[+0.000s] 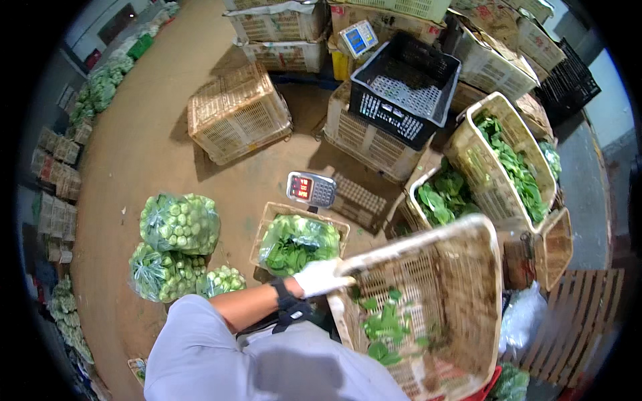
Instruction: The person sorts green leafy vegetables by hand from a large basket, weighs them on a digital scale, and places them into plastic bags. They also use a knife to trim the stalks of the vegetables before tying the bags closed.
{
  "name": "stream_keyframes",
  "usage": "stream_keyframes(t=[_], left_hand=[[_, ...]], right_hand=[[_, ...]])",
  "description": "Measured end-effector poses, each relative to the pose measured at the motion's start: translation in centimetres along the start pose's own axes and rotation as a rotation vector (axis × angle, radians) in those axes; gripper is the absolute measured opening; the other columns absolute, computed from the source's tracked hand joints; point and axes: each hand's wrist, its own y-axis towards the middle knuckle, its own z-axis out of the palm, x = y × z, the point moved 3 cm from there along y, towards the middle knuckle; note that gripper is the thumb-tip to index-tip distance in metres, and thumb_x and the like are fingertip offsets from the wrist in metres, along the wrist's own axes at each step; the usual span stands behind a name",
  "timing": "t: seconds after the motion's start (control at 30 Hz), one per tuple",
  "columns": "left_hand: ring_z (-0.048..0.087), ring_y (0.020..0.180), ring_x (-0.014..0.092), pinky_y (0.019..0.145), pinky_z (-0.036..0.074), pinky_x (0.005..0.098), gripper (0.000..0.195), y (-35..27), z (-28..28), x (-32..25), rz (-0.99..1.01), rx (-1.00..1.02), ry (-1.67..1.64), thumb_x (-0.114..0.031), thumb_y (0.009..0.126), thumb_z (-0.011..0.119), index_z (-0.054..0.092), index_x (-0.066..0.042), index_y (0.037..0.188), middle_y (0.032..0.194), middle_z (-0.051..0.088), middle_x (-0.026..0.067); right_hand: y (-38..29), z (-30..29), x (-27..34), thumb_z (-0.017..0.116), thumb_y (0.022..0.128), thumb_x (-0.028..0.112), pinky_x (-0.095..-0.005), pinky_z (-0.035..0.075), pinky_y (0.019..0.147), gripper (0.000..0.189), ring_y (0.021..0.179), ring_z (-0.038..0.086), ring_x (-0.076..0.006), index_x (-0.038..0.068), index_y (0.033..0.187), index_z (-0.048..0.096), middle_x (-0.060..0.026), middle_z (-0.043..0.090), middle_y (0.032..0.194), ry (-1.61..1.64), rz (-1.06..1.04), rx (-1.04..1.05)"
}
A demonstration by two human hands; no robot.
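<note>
My left hand (321, 278), in a white glove, grips the upper left rim of a large, dirty plastic crate (441, 290). The crate is tilted, with some loose green leaves (386, 326) inside it. My right hand is out of view. Just beyond my left hand, a smaller crate (343, 228) holds a clear plastic bag of leafy greens (296, 245). A scale display (311, 189) with lit red digits stands behind that smaller crate.
Bagged greens (180, 223) lie at left. Upright and stacked crates with greens (511, 160) stand at right. Farther off are an overturned crate (235, 113), a black crate (406, 90) on a pale one, and a wooden pallet (577, 321) at lower right.
</note>
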Motion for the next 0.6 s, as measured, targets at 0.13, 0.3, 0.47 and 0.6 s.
stream_keyframes(t=[0.13,0.3,0.47,0.6], left_hand=[[0.061,0.093,0.032,0.081,0.045,0.0401,0.058,-6.7,-4.3,7.9,-0.159,-0.112,-0.127,-0.055,0.079,0.06,0.055,-0.004,0.106,0.099,0.063,0.0198],[0.059,0.094,0.039,0.081,0.044,0.0438,0.059,-15.5,-9.9,15.8,-0.105,-0.298,-0.145,-0.057,0.081,0.054,0.054,-0.001,0.1,0.097,0.062,0.0242],[0.058,0.1,0.037,0.086,0.043,0.0407,0.066,-20.8,-14.6,21.7,-0.112,-0.291,-0.3,-0.057,0.079,0.057,0.055,0.0,0.113,0.104,0.061,0.0255],[0.058,0.101,0.035,0.087,0.043,0.0392,0.064,-22.6,-17.9,22.6,-0.112,-0.305,-0.369,-0.056,0.078,0.059,0.057,-0.001,0.112,0.108,0.062,0.0221]], right_hand=[[-0.9,-2.0,4.3,0.057,0.088,0.032,-0.0296,0.042,0.054,0.033,0.063,0.051,-0.015,0.003,0.102,0.062,-0.0039,0.057,0.081,0.102,-0.063,0.032],[-6.8,-5.4,9.3,0.057,0.088,0.035,-0.0225,0.026,0.041,0.029,0.045,0.035,-0.0069,0.007,0.083,0.062,0.0045,0.044,0.058,0.233,-0.085,0.078],[-12.4,-9.0,14.6,0.048,0.089,0.046,-0.0239,0.031,0.041,0.044,0.047,0.041,-0.0115,0.005,0.093,0.064,0.0001,0.054,0.065,0.227,-0.059,0.122],[-14.8,-6.8,17.5,0.049,0.088,0.048,-0.0244,0.029,0.039,0.041,0.044,0.039,-0.0111,0.008,0.085,0.06,0.0012,0.051,0.062,0.299,-0.029,0.109]])
